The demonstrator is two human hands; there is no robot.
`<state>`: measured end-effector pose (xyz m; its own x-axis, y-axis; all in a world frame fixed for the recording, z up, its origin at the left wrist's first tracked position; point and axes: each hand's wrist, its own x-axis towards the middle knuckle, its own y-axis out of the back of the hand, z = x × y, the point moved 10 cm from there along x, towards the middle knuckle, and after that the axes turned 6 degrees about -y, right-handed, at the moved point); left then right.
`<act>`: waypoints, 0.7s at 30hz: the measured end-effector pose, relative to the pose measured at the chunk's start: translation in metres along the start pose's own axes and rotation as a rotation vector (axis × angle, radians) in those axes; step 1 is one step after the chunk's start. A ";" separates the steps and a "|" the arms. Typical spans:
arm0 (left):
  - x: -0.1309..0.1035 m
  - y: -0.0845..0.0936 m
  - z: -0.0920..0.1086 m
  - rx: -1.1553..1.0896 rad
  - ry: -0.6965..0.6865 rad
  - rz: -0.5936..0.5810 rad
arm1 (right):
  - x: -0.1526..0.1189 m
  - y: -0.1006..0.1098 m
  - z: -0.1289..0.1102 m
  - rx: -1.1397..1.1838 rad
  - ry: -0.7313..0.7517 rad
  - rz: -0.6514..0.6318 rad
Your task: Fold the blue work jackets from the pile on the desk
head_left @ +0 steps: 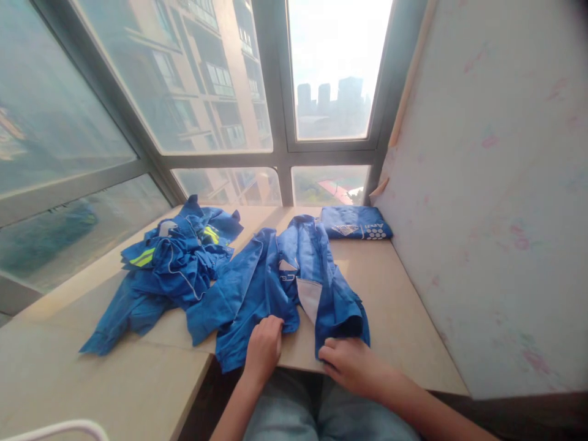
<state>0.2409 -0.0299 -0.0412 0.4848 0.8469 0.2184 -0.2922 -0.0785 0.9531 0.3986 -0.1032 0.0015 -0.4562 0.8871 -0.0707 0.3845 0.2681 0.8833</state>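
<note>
A blue jacket lies spread on the wooden surface in front of me, its white and lighter blue inside showing in the middle. At its near edge my left hand is closed on the fabric of the left part. My right hand has its fingers curled on the lower edge of the right part. Further left is a crumpled heap of blue clothing with yellow-green stripes and white piping. Behind the jacket, to the right, sits a folded blue garment with white printing on it.
The light wooden surface runs up to the windows and a patterned wall at right. Its near edge has a step, with my legs below. A white curved object shows at the bottom left.
</note>
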 end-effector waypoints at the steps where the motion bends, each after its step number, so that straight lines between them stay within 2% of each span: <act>1: -0.001 0.001 -0.003 -0.063 0.024 -0.014 | -0.002 -0.025 0.004 0.008 -0.037 -0.154; 2: -0.002 0.002 -0.006 -0.130 0.048 -0.039 | -0.005 -0.042 0.010 0.064 -0.085 -0.285; 4: -0.005 0.003 -0.009 -0.266 0.069 -0.154 | -0.014 -0.058 0.020 0.280 -0.175 -0.532; 6: -0.010 0.003 -0.005 -0.388 0.041 -0.339 | -0.017 -0.049 0.024 0.512 -0.225 -0.691; 8: -0.017 0.007 0.002 -0.525 0.006 -0.525 | -0.005 -0.022 0.028 0.666 -0.225 -0.690; 10: -0.020 0.015 0.005 -0.708 0.043 -0.638 | 0.018 0.012 0.042 0.756 -0.241 -0.530; 11: -0.019 0.019 0.004 -0.799 0.082 -0.656 | 0.032 0.031 0.056 0.782 -0.277 -0.388; 13: -0.006 0.027 -0.003 -0.907 0.154 -0.593 | 0.056 0.068 0.090 0.784 -0.377 -0.044; 15: 0.016 0.036 -0.019 -0.865 0.202 -0.416 | 0.072 0.096 0.121 0.746 -0.455 0.242; 16: 0.029 0.041 -0.030 -0.804 0.221 -0.305 | 0.081 0.103 0.131 0.730 -0.474 0.317; 18: 0.052 0.050 -0.049 -0.670 0.269 -0.093 | 0.103 0.107 0.147 0.714 -0.491 0.366; 21: 0.086 0.057 -0.070 -0.497 0.335 0.136 | 0.141 0.110 0.166 0.689 -0.519 0.418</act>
<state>0.2085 0.0748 0.0169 0.1544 0.9721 0.1765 -0.7214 -0.0111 0.6924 0.5101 0.1136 0.0114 0.1742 0.9726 -0.1542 0.8987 -0.0930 0.4287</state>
